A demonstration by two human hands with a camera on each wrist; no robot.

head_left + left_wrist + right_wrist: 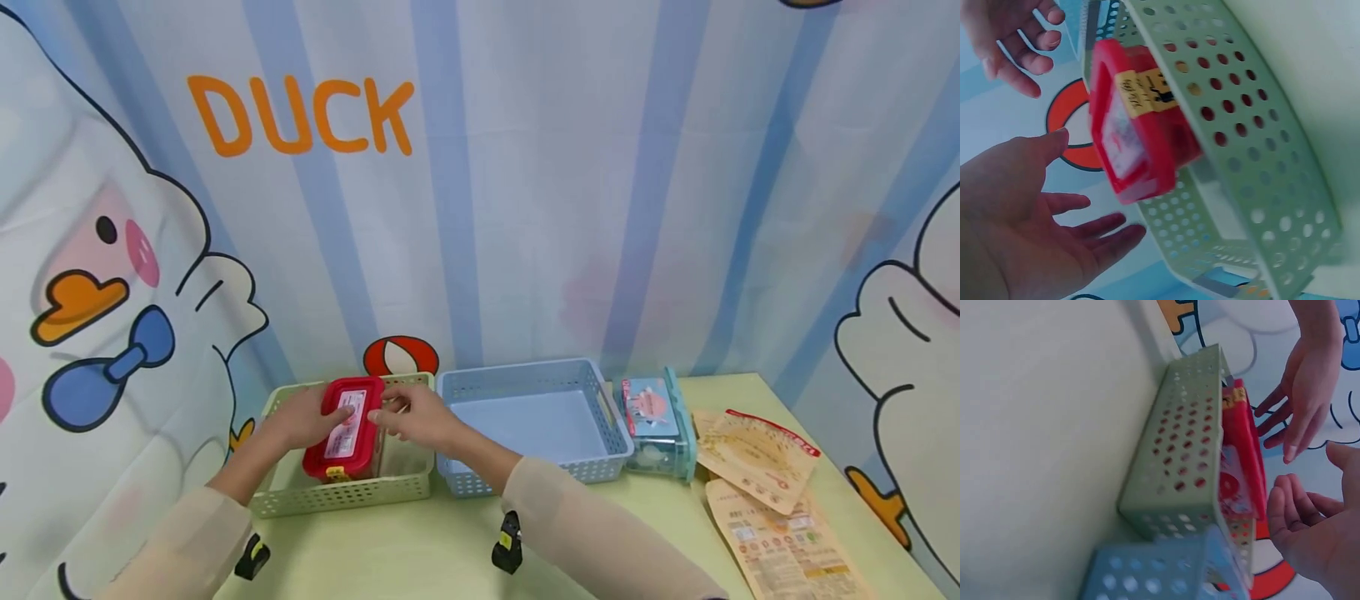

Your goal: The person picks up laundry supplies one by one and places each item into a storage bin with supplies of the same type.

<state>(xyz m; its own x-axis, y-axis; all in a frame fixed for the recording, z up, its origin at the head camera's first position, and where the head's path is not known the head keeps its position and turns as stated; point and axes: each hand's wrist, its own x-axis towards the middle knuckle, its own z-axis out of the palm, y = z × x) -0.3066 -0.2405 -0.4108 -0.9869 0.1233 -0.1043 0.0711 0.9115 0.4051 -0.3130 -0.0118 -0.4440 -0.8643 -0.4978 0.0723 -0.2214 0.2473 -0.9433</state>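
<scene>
A red-lidded plastic box (346, 433) with a white label sits in the green basket (341, 498), tilted. Yellow tape shows on its near end in the left wrist view. My left hand (306, 419) is over the box's left side, thumb extended; the left wrist view shows its fingers spread and apart from the lid. Near the box's right edge is my right hand (420, 414), its fingers loosely bent around nothing, with a gap to the box in the right wrist view (1316, 522). The box's lower part is hidden by the basket wall.
A blue basket (525, 421) stands right of the green one. Beside it lies a clear box with a teal lid (678, 425). Farther right, two flat food pouches (757, 458) overlap on the pale green table (390, 554). A duck-print curtain (540, 208) hangs behind.
</scene>
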